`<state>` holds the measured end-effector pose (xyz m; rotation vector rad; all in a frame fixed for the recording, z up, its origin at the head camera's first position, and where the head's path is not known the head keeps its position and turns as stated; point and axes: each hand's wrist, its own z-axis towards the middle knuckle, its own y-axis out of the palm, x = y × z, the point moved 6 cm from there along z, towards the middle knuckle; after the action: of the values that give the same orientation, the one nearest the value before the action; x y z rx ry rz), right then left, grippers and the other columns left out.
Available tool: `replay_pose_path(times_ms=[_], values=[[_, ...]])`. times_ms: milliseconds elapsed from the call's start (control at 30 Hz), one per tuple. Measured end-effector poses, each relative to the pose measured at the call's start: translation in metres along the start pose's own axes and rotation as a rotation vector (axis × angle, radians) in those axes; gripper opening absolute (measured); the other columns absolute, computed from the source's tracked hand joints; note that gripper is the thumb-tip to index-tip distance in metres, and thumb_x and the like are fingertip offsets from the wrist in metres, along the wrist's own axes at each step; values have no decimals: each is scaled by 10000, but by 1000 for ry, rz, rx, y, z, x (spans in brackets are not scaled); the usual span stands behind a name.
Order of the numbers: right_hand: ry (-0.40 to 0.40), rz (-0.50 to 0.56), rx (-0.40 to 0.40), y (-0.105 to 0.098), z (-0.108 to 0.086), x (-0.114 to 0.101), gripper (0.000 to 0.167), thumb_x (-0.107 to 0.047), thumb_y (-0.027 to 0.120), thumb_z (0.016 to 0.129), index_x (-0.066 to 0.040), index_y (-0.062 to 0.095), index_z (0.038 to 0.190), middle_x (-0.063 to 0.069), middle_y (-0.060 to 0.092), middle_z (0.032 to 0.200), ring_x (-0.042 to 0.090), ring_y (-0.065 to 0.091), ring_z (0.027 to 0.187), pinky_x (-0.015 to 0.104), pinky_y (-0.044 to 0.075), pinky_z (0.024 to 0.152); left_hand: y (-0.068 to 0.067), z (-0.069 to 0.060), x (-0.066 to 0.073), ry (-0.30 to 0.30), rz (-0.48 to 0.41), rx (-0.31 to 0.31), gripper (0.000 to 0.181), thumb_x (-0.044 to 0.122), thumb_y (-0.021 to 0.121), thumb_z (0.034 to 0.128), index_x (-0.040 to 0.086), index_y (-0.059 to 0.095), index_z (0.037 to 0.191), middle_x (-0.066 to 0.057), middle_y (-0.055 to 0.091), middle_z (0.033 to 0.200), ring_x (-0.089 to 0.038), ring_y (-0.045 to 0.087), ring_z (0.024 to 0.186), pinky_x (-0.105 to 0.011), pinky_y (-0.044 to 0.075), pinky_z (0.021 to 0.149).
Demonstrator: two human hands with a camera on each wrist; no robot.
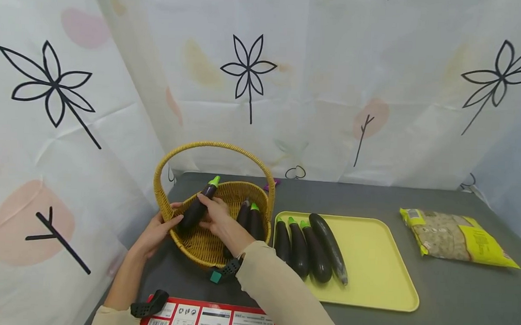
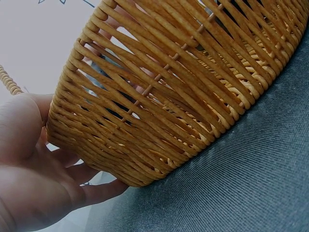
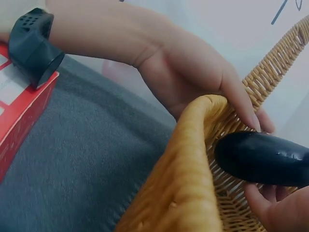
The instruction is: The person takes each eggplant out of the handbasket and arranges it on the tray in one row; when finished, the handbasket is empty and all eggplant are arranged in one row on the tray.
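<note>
My left hand (image 1: 153, 231) grips the left side of the wicker basket (image 1: 206, 250), thumb over the rim; in the left wrist view its fingers (image 2: 99, 191) lie against the outer weave of the basket (image 2: 159, 92). My right hand (image 1: 218, 219) holds a dark eggplant (image 1: 192, 215) inside the basket's left part, tilted, its green stem end up. The right wrist view has the eggplant's rounded end (image 3: 256, 157) near the inner wall, with my right hand (image 3: 285, 210) below it. More eggplants (image 1: 256, 224) lie in the basket's right side, partly behind my right arm.
Right of the basket, a yellow tray (image 1: 371, 264) holds several eggplants (image 1: 300, 249) on its left side. A yellow-ended bag (image 1: 453, 237) lies farther right. A red and white box (image 1: 218, 320) is at the front edge. The basket's tall handle (image 1: 215, 144) arches above the hands.
</note>
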<state>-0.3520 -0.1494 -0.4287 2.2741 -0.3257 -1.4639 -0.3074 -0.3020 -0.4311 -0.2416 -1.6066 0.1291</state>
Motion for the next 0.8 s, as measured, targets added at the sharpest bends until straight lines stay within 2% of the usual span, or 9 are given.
replay_pose_path(times_ms=[167, 300, 400, 600, 800], values=[[-46, -49, -38, -6, -4, -11, 507, -258, 672, 913, -26, 512, 1334, 137, 623, 1123, 305, 601, 1054, 505, 467, 863, -1, -2, -1, 3, 2, -9, 585, 317, 487, 1013, 70, 242, 1484, -188, 330, 1388, -169, 456, 1113, -335, 414, 883], [-51, -36, -72, -13, -8, -20, 538, -265, 650, 930, -23, 453, 1368, 159, 593, 1185, 315, 587, 1084, 504, 468, 863, -1, 0, -2, 11, -4, -7, 585, 308, 494, 1011, 65, 245, 1482, -193, 346, 1367, -155, 485, 1083, -350, 425, 880], [-55, -35, -86, -20, -11, -27, 543, -261, 649, 931, -36, 420, 1370, 168, 577, 1204, 316, 586, 1088, 503, 471, 858, 0, 0, -3, 15, -11, -8, 584, 300, 492, 1013, 60, 243, 1482, -200, 352, 1360, -199, 493, 1100, -360, 432, 875], [-92, -101, -159, -31, -21, -42, 570, -274, 614, 953, -29, 378, 1410, 189, 538, 1264, 319, 564, 1120, 501, 465, 868, 0, 0, -3, 24, -32, -9, 568, 287, 487, 1016, 60, 246, 1477, -220, 354, 1361, -334, 466, 1159, -365, 451, 854], [-92, -159, -220, -40, -33, -51, 599, -287, 586, 969, -34, 332, 1449, 189, 499, 1307, 329, 544, 1146, 487, 470, 868, 0, 0, -3, 18, -38, -14, 575, 283, 488, 1016, 52, 238, 1479, -238, 351, 1375, -352, 461, 1175, -372, 453, 853]])
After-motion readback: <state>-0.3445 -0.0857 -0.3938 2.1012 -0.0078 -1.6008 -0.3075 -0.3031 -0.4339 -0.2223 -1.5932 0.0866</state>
